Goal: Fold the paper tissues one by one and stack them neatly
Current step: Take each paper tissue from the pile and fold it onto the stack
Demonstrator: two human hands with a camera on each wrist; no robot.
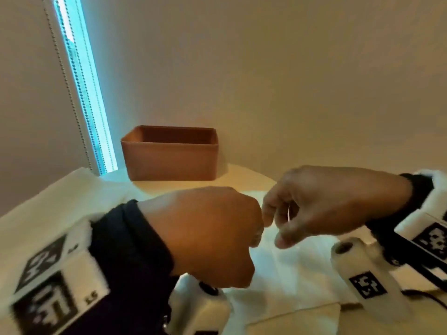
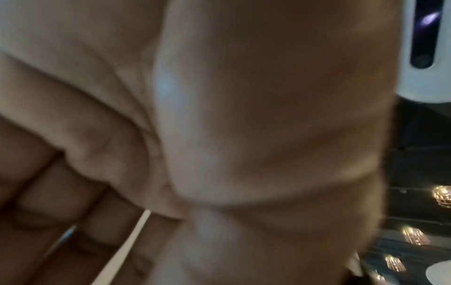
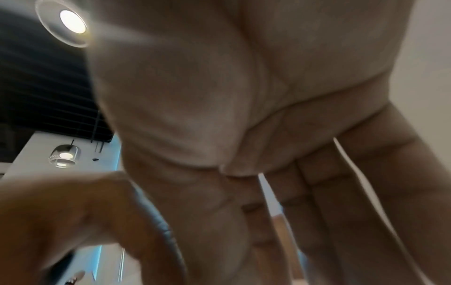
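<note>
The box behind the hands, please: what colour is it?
Terracotta brown box; clearest in the head view.

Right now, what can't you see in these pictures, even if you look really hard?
- Head view: what the left hand holds; its own back hides the fingers.
- Head view: inside the brown box; its front wall blocks it.
- Head view: the tissue edges; both hands and the wrist cameras cover them.
- Left wrist view: blurred palm fills it.
- Right wrist view: the right hand fills it; fingertips cut off below.
</note>
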